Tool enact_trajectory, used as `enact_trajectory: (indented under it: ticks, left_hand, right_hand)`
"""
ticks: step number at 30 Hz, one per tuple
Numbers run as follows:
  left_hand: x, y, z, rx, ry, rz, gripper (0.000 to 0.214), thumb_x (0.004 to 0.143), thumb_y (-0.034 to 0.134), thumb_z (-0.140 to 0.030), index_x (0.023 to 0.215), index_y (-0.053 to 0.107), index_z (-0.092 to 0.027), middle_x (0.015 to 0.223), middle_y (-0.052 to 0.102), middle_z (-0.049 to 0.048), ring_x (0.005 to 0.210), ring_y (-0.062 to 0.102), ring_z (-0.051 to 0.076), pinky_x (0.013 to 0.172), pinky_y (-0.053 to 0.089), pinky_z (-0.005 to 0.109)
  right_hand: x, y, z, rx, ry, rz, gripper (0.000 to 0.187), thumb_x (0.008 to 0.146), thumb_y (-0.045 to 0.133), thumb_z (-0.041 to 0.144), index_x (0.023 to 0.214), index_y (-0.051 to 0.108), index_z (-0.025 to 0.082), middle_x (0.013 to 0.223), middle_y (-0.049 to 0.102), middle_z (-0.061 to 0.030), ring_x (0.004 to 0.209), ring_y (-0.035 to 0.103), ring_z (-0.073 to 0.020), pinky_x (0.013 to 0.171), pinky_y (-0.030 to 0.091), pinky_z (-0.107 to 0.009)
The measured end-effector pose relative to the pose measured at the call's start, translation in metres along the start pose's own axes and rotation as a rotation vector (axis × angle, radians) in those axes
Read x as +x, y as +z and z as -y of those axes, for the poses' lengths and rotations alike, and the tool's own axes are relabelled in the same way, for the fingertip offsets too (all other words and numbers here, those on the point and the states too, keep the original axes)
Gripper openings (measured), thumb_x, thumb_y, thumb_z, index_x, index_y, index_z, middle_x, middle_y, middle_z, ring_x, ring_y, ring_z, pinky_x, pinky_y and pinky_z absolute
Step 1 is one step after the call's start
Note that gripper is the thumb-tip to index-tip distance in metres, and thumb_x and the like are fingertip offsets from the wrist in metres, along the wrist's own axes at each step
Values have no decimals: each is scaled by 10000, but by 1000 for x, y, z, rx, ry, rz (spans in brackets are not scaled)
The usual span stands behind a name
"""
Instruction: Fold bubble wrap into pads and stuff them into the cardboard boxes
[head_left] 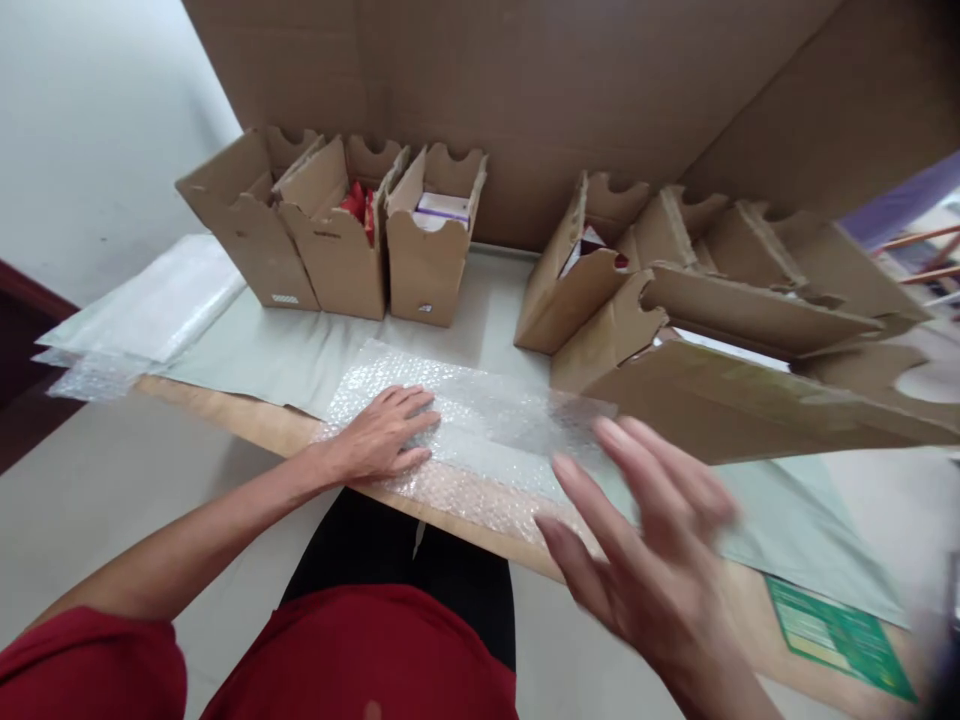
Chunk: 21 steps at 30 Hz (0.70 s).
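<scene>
The left hand (386, 432) lies flat, fingers spread, on bubble wrap (480, 430) over the grey-covered table (277, 350); the right hand (645, 540) hovers open, empty. Cardboard boxes (337, 235) line a cardboard wall (525, 90).

Hands: two, left hand (386, 435) and right hand (645, 540).
Bubble wrap sheet (487, 430): one.
Upright cardboard boxes (341, 255): three, left group.
Tilted cardboard boxes (577, 290): at least four, blurred.
Green printed sheet (836, 635): one.

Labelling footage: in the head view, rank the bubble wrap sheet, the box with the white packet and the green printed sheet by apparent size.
1. bubble wrap sheet: clearly largest.
2, tied: box with the white packet and green printed sheet look alike; the box is farther away, so unranked.
</scene>
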<state>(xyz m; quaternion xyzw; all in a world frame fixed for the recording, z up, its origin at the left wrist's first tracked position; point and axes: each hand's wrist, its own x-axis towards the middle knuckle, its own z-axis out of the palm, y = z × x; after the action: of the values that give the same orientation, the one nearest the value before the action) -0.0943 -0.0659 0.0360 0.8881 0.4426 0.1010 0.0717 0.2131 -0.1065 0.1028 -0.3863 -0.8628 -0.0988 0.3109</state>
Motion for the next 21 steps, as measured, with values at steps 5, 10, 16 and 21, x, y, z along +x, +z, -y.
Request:
enact_trajectory:
  ticks: [5, 10, 16, 21]
  left_hand:
    - [-6, 2, 10, -32, 18, -1, 502, 980, 594, -407, 1424, 570, -175, 1588, 498, 165, 1510, 398, 352, 1239, 342, 577]
    - [-13, 3, 12, -33, 46, -15, 480, 995, 552, -404, 1416, 580, -176, 1593, 494, 163, 1510, 403, 347, 1237, 345, 595]
    - [-17, -3, 10, -108, 61, -45, 445, 975, 583, -386, 1355, 631, -161, 1548, 539, 175, 1479, 447, 356, 1218, 368, 597]
    - [20, -2, -21, -169, 69, -120, 530, 1037, 474, -414, 1486, 505, -136, 1618, 456, 182, 1528, 390, 296, 1254, 332, 517]
  right_hand:
    - [7, 58, -24, -27, 94, 157, 424, 1066, 491, 343, 1448, 563, 174, 1465, 617, -152, 1406, 521, -310, 1088, 458, -468]
    - [-12, 94, -18, -71, 244, 537, 496, 1065, 459, 383, 1497, 547, 157, 1603, 480, -161, 1488, 418, -341, 1161, 389, -509]
    - [-27, 72, -1, -64, 310, 596, 519, 1057, 459, 379, 1530, 512, 175, 1642, 423, -157, 1526, 358, -339, 1193, 349, -515]
    - [10, 83, 7, -23, 356, 504, 525, 1047, 444, 350, 1537, 492, 168, 1651, 403, -156, 1542, 329, -328, 1183, 367, -503]
